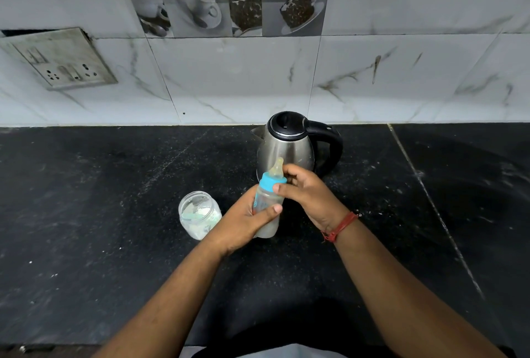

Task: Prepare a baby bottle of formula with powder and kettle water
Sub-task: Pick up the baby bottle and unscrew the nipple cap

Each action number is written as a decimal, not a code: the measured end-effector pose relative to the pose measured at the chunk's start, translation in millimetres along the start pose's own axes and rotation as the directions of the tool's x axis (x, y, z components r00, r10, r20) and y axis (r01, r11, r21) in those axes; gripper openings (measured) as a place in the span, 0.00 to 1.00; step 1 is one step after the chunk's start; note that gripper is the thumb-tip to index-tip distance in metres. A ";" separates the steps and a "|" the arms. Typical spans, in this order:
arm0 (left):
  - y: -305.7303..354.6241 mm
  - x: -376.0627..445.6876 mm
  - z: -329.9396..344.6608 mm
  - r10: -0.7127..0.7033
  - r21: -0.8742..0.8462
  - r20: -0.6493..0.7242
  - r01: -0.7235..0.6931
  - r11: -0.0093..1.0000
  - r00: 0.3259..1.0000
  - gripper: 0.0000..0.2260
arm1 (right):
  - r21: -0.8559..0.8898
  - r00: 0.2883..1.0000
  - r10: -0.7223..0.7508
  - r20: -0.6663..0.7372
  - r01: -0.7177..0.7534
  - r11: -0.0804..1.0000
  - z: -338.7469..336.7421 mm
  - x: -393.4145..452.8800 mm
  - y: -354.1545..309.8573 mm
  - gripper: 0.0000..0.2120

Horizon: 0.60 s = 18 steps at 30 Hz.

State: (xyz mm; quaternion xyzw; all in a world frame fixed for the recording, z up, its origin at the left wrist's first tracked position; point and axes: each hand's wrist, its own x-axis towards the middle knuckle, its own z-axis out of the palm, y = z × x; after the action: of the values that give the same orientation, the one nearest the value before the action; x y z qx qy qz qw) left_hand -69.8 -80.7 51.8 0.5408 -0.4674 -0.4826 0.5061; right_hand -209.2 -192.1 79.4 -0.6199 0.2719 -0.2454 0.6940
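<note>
A clear baby bottle [268, 208] with a blue collar and a pale teat stands tilted over the black counter, cloudy liquid in its lower part. My left hand [243, 222] wraps around the bottle's body from the left. My right hand [307, 194] grips the blue collar and teat from the right, a red thread on its wrist. Just behind the bottle stands a steel kettle [289, 148] with a black lid, shut, and its black handle facing right. An open clear jar [199, 214] holding white powder and a scoop stands to the left of my left hand.
The black stone counter [114, 228] runs to a marble-tiled wall behind the kettle. A wall socket plate [60, 59] sits at the upper left. A seam in the counter [430, 202] runs diagonally on the right.
</note>
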 end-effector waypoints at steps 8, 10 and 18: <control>1.3 1.1 -0.3 0.032 0.006 -0.020 -0.032 0.999 0.999 0.19 | 0.090 1.000 -0.020 -0.012 0.021 0.996 4.9 -1.1 0.8 0.26; 0.4 1.8 -0.9 0.033 0.015 -0.020 -0.032 0.999 0.999 0.20 | 0.064 0.998 -0.030 -0.050 0.033 0.997 5.6 0.0 1.6 0.24; -2.4 2.1 -2.8 0.010 0.017 -0.044 -0.009 1.000 0.999 0.21 | 0.222 0.999 -0.031 -0.026 0.036 0.974 5.2 0.3 1.1 0.25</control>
State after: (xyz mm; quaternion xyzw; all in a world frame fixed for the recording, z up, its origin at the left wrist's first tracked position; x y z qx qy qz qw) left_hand -66.8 -82.4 49.4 0.5533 -0.4629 -0.4642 0.5140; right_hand -205.4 -188.4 78.6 -0.5401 0.2401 -0.2930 0.7515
